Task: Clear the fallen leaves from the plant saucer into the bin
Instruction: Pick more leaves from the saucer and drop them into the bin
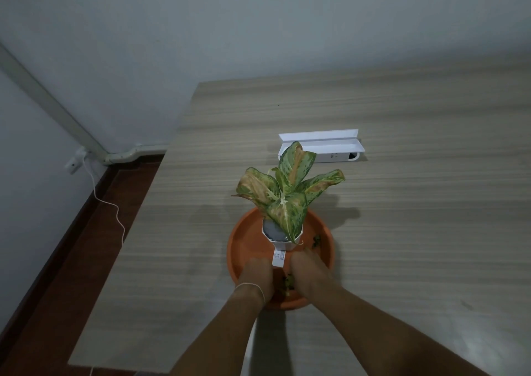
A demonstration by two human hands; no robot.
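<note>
An orange plant saucer [244, 240] sits on the wooden table. In it stands a white pot [283, 243] with a speckled green and yellow plant [287, 194]. Both my hands reach into the saucer and hold the pot near its base: my left hand [257, 275] on its left side, my right hand [309, 272] on its right. A white label hangs from the pot between my hands. Small green fallen leaves [288, 282] lie in the saucer between my wrists, and more leaf bits [317, 240] lie near the right rim. No bin is in view.
A white power strip box [321, 145] lies on the table [402, 203] behind the plant. The table's left edge drops to a dark red floor [86, 232], where a white cable [109, 203] runs from a wall socket.
</note>
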